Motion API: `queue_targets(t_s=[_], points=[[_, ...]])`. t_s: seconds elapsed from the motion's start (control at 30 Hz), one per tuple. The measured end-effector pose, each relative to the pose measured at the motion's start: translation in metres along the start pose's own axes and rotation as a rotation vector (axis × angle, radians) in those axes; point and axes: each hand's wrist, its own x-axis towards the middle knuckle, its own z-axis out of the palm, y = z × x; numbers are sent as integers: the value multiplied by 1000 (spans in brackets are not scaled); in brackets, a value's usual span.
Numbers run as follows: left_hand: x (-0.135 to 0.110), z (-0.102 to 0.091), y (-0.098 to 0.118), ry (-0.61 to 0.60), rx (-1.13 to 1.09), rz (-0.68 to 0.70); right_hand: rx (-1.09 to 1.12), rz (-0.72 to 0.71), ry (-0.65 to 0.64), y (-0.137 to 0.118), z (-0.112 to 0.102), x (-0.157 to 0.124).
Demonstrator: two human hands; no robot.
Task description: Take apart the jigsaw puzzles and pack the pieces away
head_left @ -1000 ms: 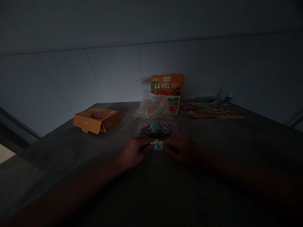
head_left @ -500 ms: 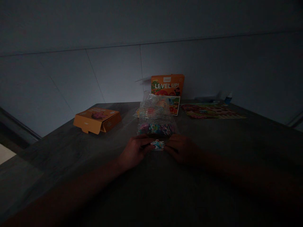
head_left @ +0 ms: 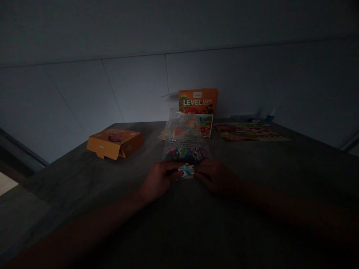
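The scene is very dim. My left hand (head_left: 157, 180) and my right hand (head_left: 214, 175) meet at the middle of a dark table (head_left: 84, 175), fingers pinched on small colourful puzzle pieces (head_left: 186, 170) held between them. Just behind the hands lies a clear plastic bag (head_left: 183, 138) with several more colourful pieces in it. Both forearms reach in from the near edge.
An orange box part (head_left: 114, 141) lies at the left. An orange "LEVEL UP!" box (head_left: 198, 101) stands against the wall at the back, a picture card (head_left: 206, 125) leaning before it. A flat assembled puzzle picture (head_left: 249, 132) lies at the back right.
The held pieces have tilted and shifted slightly up between the fingertips. The hands stay in nearly the same place.
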Motion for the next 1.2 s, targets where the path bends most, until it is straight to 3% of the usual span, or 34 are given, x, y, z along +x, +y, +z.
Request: queue_targets(t_s=[0.13, 0.33, 0.6, 0.77, 0.97, 1.2], points=[[1, 2, -5, -6, -97, -75, 14, 51, 11, 0, 1, 1], [1, 2, -7, -22, -168, -33, 127, 4, -26, 2, 0, 1], [1, -6, 2, -209, -628, -100, 544, 202, -85, 8, -8, 2], [1, -3, -1, -241, -787, -151, 686, 219, -178, 12, -9, 2], [1, -1, -1, -258, -819, -161, 704, 233, -239, 13, -8, 1], [1, 1, 2, -249, -710, -191, 691, 180, -267, 15, -9, 1]])
